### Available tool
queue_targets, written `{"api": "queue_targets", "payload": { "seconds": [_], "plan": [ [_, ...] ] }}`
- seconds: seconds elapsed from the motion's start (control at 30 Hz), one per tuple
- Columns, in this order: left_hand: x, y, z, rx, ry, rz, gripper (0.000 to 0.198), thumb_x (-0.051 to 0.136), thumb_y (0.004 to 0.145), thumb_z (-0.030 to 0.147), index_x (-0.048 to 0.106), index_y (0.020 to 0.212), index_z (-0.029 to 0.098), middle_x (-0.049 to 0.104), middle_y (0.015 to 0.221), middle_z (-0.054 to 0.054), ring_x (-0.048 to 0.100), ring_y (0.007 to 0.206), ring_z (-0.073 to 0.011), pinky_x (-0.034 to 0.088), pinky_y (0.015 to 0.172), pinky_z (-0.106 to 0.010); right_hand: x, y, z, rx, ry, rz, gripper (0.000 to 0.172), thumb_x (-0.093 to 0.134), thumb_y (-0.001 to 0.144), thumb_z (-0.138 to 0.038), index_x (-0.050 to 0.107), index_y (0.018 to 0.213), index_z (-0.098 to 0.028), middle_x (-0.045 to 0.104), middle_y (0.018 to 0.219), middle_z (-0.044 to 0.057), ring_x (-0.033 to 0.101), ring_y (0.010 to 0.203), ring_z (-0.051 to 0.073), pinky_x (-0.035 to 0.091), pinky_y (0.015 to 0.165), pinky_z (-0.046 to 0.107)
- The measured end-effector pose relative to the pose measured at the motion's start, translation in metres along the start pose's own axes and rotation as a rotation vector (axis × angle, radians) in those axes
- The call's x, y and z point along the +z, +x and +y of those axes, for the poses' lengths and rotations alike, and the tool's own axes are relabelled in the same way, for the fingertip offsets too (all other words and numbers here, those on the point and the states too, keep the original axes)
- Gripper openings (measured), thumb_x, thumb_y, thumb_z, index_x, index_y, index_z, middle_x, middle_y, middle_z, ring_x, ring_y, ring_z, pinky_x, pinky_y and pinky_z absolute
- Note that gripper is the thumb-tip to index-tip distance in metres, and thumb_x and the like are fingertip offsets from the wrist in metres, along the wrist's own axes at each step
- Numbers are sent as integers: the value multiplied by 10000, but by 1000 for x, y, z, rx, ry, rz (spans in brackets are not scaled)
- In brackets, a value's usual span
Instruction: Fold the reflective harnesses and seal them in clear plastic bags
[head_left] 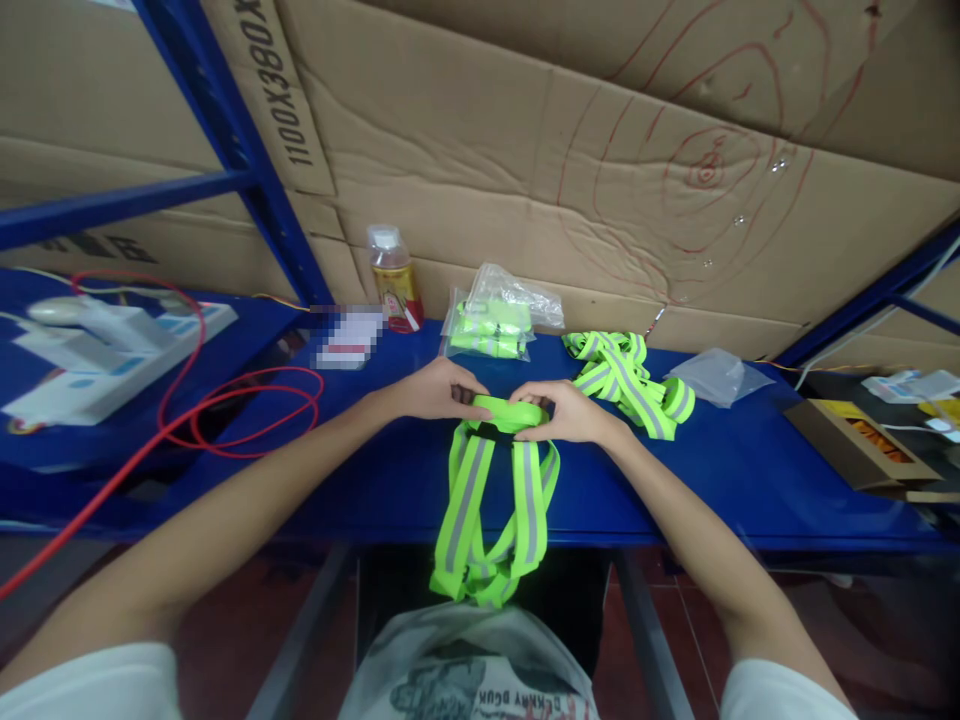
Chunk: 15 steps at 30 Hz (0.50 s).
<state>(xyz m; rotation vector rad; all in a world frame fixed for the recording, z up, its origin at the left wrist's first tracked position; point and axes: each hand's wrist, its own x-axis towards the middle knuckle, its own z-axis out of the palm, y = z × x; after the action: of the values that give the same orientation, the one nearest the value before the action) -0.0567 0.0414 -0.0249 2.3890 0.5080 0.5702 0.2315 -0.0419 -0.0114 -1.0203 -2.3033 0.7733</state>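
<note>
A neon-yellow reflective strap harness [491, 500] with grey stripes lies on the blue table [735, 470] and hangs over its front edge. My left hand [439, 390] and my right hand [564, 412] both pinch the folded top end of the harness from either side, fingers closed on the strap. A black piece shows just under the fold, between my hands.
Another bundled harness [630, 380] lies behind my right hand. Bagged harnesses [491, 325], a bottle [395, 278], an empty clear bag [718, 375], a red cable [225, 420], a white device [105, 350] and a cardboard box [862, 445] sit around. A printed bag [465, 670] is below the table's edge.
</note>
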Motion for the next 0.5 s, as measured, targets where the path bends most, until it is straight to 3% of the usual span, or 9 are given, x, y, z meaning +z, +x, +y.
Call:
{"api": "queue_targets", "payload": {
  "seconds": [0.1, 0.23, 0.3, 0.4, 0.5],
  "plan": [
    [-2, 0, 6, 4, 11, -27, 352, 865, 857, 497, 890, 1021, 186, 810, 858, -82, 696, 664, -150, 519, 620, -240, 0, -1, -1, -43, -30, 5, 441, 878, 846, -573, 836, 1106, -219, 752, 997, 62, 694, 885, 222, 523, 819, 330],
    [-2, -1, 14, 39, 47, -37, 357, 883, 818, 522, 892, 975, 201, 796, 871, -85, 671, 673, -153, 527, 642, -260, 3, -1, 1, -65, -32, -38, 371, 718, 993, -571, 867, 943, -235, 738, 956, 71, 697, 872, 218, 520, 839, 347],
    [-2, -1, 16, 35, 69, -34, 386, 888, 803, 550, 886, 953, 195, 781, 858, -81, 647, 654, -148, 510, 624, -265, 5, -1, 3, -41, -31, -35, 336, 739, 983, -536, 856, 1039, -226, 738, 958, 63, 688, 834, 201, 508, 794, 329],
    [-2, -2, 17, 32, 119, -51, 435, 892, 784, 598, 867, 932, 190, 745, 815, -56, 609, 629, -138, 469, 602, -270, 6, 1, 5, 88, -68, -3, 501, 851, 879, -519, 774, 1250, -191, 728, 894, 31, 658, 748, 177, 464, 699, 293],
    [-2, -2, 19, 30, 170, -59, 468, 883, 776, 637, 824, 890, 187, 691, 771, -24, 585, 621, -135, 426, 594, -276, 7, 3, 2, 199, -95, -62, 454, 854, 864, -535, 773, 1134, -179, 711, 794, 4, 630, 685, 157, 407, 636, 269]
  ]
}}
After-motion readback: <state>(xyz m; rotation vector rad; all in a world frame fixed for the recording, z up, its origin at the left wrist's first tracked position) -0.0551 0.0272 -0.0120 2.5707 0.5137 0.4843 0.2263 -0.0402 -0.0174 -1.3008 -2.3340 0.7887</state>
